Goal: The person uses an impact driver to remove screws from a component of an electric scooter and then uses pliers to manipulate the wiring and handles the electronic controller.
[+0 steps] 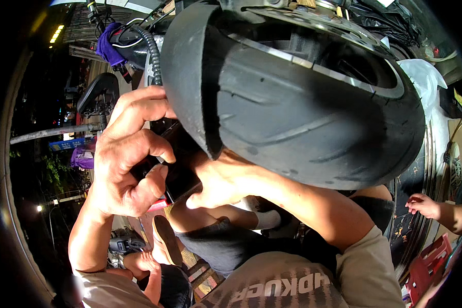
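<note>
A big black scooter tyre (313, 113) on its rim fills the upper middle of the view. Just under its left edge, my left hand (128, 159) curls its fingers and thumb around a dark flat part (178, 177). My right hand (218, 182) comes in from the right beneath the tyre and grips the same dark part from the other side, thumb pointing down. The tyre hides the right hand's fingers. A small red piece (159, 205) shows right below the dark part.
A ribbed black hose (151, 49) and a purple cloth (107, 43) sit at the upper left. Another person's hand (425, 205) reaches in at the right, near a red box (426, 267). A bent knee in black shorts (215, 241) lies below my hands.
</note>
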Available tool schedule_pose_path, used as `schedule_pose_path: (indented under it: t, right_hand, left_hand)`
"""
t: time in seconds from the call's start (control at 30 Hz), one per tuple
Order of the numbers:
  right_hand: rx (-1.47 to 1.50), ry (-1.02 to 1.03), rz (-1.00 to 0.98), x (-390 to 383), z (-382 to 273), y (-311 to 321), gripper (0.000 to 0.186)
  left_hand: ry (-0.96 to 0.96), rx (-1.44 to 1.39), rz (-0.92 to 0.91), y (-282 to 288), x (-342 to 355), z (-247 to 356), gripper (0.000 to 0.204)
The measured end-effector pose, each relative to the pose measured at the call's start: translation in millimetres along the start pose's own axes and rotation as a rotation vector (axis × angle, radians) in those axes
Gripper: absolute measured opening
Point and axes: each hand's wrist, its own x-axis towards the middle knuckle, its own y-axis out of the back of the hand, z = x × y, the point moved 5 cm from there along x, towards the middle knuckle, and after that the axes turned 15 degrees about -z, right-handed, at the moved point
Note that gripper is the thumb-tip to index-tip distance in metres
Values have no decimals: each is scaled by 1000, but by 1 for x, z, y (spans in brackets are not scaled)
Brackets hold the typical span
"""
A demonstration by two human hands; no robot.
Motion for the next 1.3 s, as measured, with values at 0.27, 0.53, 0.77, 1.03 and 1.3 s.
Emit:
schedule_pose_path:
  t: [0.27,0.53,0.77,1.03,1.3]
  right_hand:
    - [34,-5,-121,4,5,-1,63]
    - [-22,-72,-225,2,11,-10,67]
    - [11,-70,-296,4,9,1,74]
    - [-172,-4,145,-103,12,23,49]
    - [92,-239,-52,-77,72,-65,84]
  left_hand:
    - [4,-33,8,0,-1,-3,20]
    - [-66,-168,79,-3,-5,-11,17]
    - [-70,-149,100,-6,-9,-13,17]
    - [-43,-130,134,-5,-11,-12,19]
    - [-36,-118,125,-2,-9,-13,17]
